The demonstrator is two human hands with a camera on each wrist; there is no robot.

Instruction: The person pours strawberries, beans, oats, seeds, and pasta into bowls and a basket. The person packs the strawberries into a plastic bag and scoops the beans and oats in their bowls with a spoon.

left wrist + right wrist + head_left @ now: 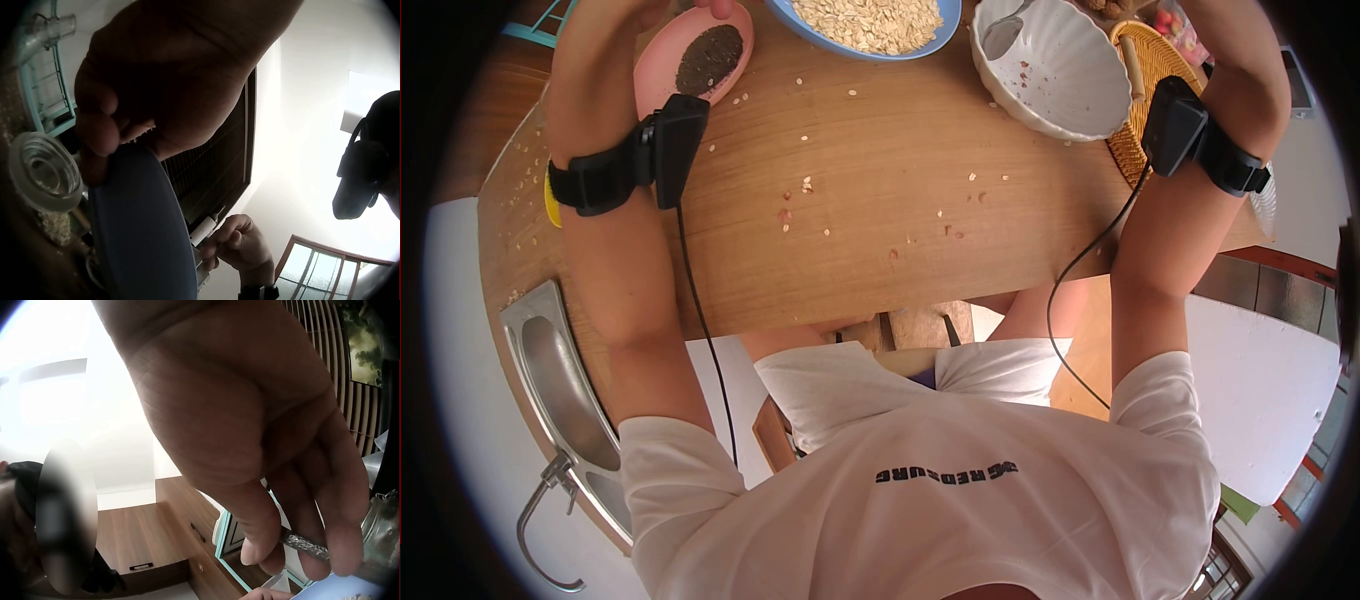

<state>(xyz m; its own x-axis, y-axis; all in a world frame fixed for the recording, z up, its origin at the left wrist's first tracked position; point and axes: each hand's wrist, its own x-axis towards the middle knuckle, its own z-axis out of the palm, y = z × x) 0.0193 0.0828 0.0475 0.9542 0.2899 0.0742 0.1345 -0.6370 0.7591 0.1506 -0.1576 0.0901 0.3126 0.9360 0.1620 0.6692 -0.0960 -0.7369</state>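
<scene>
In the left wrist view my left hand (162, 75) grips the rim of a blue bowl (140, 231) between thumb and fingers; only its fingertips (718, 8) show in the head view. That blue bowl (949, 25) holds oat flakes (870, 25). Just left of it lies a pink dish (740, 50) with dark seeds (709, 60). My right hand (250, 419) pinches a patterned metal handle (305, 544) above the bowl's edge (331, 586); the handle's far end is hidden. The head view cuts the right hand off.
A white fluted bowl (1080, 95) with crumbs and a utensil stands right of the oats, beside a wicker basket (1132, 140). Stray flakes dot the wooden table (880, 180). A glass lid (47, 172) appears in the left wrist view. Cables hang from both wrist cameras.
</scene>
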